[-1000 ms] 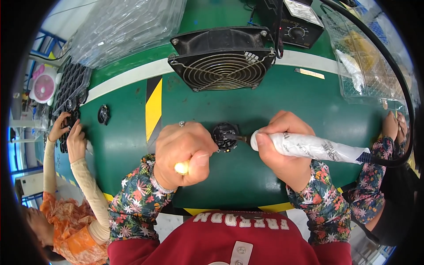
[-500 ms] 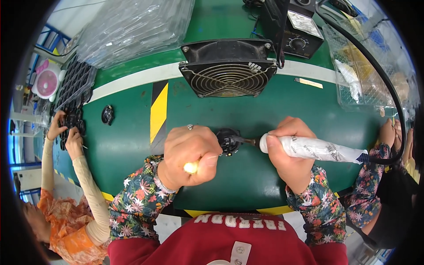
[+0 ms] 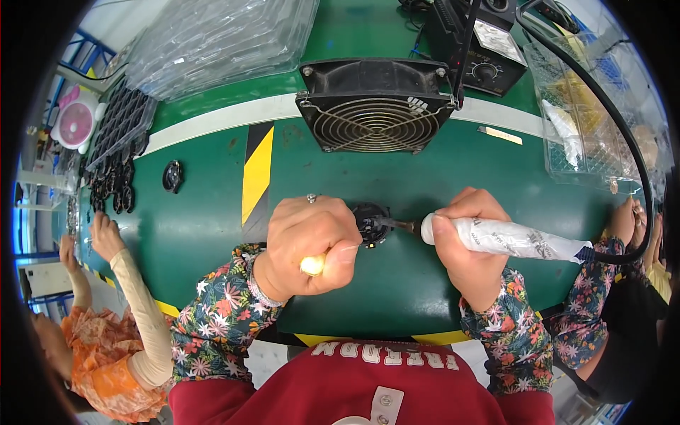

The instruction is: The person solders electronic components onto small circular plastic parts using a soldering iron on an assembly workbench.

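A small black round part [image 3: 371,231] lies on the green table in front of me, partly hidden by my left hand. My left hand [image 3: 312,248] is closed in a fist against its left side. From the curled fingers shows a bright yellow-white end of something whose kind I cannot make out. In my right hand [image 3: 467,241] is a soldering iron [image 3: 513,239], its handle wrapped in white and held like a pen. The iron's tip points left and reaches over the black part; whether it touches is hard to tell.
Beyond my hands stands a black fan [image 3: 375,113] with a wire guard. A black control box [image 3: 489,64], clear plastic trays [image 3: 219,49] and a clear bin [image 3: 567,134] are behind it. Another black part [image 3: 172,176] lies left. The iron's black cable [image 3: 630,142] arches right. Co-workers sit both sides.
The view has shifted slightly. My hands and the soldering iron keep nearly the same pose at the black part. On the left, a co-worker's hands have moved off the black parts toward the near side.
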`<state>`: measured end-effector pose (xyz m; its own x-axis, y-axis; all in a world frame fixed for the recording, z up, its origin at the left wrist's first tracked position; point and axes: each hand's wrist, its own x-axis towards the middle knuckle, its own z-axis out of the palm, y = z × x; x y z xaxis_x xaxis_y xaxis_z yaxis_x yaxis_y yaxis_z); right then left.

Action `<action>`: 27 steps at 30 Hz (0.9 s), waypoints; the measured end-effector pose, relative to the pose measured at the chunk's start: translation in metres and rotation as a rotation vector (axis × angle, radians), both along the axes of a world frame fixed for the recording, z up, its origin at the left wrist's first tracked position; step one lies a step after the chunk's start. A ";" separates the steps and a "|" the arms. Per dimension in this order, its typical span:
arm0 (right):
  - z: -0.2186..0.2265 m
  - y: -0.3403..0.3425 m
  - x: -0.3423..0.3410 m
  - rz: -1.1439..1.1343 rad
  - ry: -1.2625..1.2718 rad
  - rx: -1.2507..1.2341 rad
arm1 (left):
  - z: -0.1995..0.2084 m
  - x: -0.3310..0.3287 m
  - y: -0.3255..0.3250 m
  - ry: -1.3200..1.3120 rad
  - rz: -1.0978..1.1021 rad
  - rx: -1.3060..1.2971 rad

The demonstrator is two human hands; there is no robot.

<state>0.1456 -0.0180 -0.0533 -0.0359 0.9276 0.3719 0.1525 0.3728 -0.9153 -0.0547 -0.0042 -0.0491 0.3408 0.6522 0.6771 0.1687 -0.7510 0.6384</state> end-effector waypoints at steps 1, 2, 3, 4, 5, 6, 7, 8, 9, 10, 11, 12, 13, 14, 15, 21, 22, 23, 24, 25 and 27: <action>0.000 0.000 0.000 0.001 -0.003 0.003 | 0.000 0.000 0.000 0.000 -0.003 0.001; 0.000 0.000 0.000 0.001 -0.006 0.006 | 0.000 0.000 0.000 -0.001 -0.003 0.000; 0.000 0.000 0.001 0.001 -0.006 0.005 | 0.000 0.000 0.000 0.005 -0.006 0.002; 0.000 0.001 0.001 0.004 -0.021 0.004 | 0.000 0.000 0.000 0.011 -0.008 0.004; 0.000 0.001 0.001 0.008 -0.036 0.002 | 0.000 -0.001 0.000 0.011 -0.007 0.003; 0.001 0.000 0.001 0.009 -0.035 0.001 | -0.001 -0.001 0.000 0.015 -0.013 0.011; 0.002 0.000 0.002 0.018 -0.058 0.003 | -0.001 -0.001 0.001 0.017 -0.021 0.018; 0.003 -0.001 0.002 0.028 -0.080 0.005 | 0.001 -0.001 0.000 0.016 -0.022 0.017; 0.004 -0.001 0.002 0.027 -0.082 0.004 | 0.003 -0.002 -0.002 0.064 -0.026 -0.019; 0.004 -0.001 0.002 0.025 -0.094 0.011 | 0.005 -0.003 -0.003 0.114 -0.026 -0.054; 0.004 -0.001 0.002 0.022 -0.106 0.019 | 0.005 -0.004 -0.003 0.115 -0.025 -0.054; 0.004 -0.001 0.001 0.024 -0.105 0.018 | 0.006 -0.004 -0.003 0.118 -0.026 -0.054; 0.004 -0.001 0.001 0.015 -0.093 0.018 | 0.006 -0.004 -0.003 0.121 -0.029 -0.053; 0.004 -0.001 0.000 0.006 -0.080 0.018 | 0.006 -0.004 -0.003 0.121 -0.029 -0.054; 0.004 -0.001 0.000 0.006 -0.080 0.017 | 0.006 -0.003 -0.003 0.124 -0.027 -0.055; 0.005 -0.001 0.001 0.007 -0.084 -0.011 | 0.007 -0.003 -0.003 0.140 -0.014 -0.057; 0.006 -0.001 0.001 0.004 -0.082 -0.011 | 0.007 -0.003 -0.003 0.138 -0.016 -0.062; 0.006 -0.002 0.001 0.002 -0.079 -0.012 | 0.008 -0.003 -0.003 0.138 -0.014 -0.061; 0.006 -0.002 0.001 0.003 -0.079 -0.010 | 0.008 -0.003 -0.003 0.139 -0.013 -0.062; 0.005 -0.002 0.001 -0.002 -0.072 -0.005 | 0.008 -0.003 -0.003 0.140 -0.012 -0.063; 0.004 -0.002 0.001 -0.006 -0.066 0.002 | 0.008 -0.004 -0.003 0.143 -0.010 -0.065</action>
